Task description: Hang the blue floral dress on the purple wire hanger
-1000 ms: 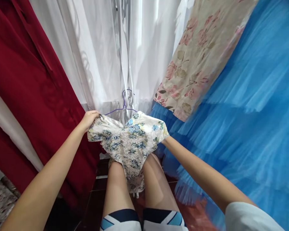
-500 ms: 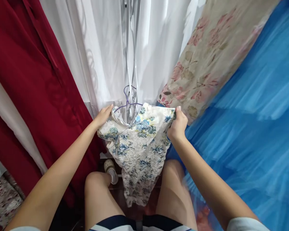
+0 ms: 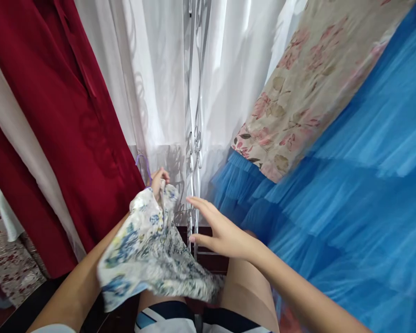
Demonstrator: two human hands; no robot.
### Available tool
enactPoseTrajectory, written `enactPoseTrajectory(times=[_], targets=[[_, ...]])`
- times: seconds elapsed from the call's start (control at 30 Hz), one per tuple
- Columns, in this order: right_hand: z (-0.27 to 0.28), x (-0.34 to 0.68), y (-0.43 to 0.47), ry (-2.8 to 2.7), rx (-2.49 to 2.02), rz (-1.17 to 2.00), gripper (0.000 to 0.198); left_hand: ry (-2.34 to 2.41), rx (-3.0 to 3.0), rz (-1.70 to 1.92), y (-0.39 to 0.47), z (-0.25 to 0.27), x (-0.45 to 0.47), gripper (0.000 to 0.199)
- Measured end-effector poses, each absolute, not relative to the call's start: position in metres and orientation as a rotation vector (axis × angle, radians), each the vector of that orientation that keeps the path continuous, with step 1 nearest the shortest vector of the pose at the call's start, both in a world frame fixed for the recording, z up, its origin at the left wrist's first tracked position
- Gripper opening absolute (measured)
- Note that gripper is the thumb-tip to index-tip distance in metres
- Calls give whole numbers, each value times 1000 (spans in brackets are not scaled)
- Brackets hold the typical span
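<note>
A white top with blue and yellow floral print (image 3: 145,240) hangs skewed from my left hand (image 3: 158,179). Curled fingers of that hand show at its neckline; the rest of the hand is partly covered by cloth. The purple hanger (image 3: 144,167) sticks up beside my left wrist, its lower part hidden in the top. The garment's lower end trails over my lap and is blurred. My right hand (image 3: 218,229) is open, fingers stretched toward the top, thumb apart, touching nothing.
Dark red cloth (image 3: 100,152) hangs at left. White curtains (image 3: 166,92) and a metal scrollwork rack (image 3: 196,152) stand ahead. To the right hang a beige floral garment (image 3: 280,120) and a blue tulle skirt (image 3: 353,203).
My right hand has let go of the top's shoulder and opened. The top and its hanger have swung left and turned with my left hand, no longer spread out between both hands.
</note>
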State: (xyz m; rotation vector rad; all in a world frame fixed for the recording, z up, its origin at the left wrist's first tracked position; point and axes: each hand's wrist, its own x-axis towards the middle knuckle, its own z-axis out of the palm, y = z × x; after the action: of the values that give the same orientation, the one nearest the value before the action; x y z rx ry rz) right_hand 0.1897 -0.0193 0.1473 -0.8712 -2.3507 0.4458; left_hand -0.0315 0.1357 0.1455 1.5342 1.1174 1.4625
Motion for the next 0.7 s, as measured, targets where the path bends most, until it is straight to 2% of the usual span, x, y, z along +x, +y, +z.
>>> enactPoseTrajectory(times=[0.1, 0.17, 0.27, 0.5, 0.7], targets=[[112, 190, 13, -2269, -984, 110, 114, 832, 1486, 1326, 111, 153, 9, 46], [95, 189, 28, -2210, -997, -45, 119, 574, 1369, 1185, 94, 158, 30, 43], [82, 195, 31, -2119, -1017, -126, 111, 294, 1194, 1021, 76, 164, 44, 40], [84, 233, 7, -2005, -1198, 95, 79, 250, 1274, 1065, 76, 171, 32, 42], [100, 235, -2, -2147, -1157, -19, 87, 288, 1400, 978, 60, 172, 57, 46]])
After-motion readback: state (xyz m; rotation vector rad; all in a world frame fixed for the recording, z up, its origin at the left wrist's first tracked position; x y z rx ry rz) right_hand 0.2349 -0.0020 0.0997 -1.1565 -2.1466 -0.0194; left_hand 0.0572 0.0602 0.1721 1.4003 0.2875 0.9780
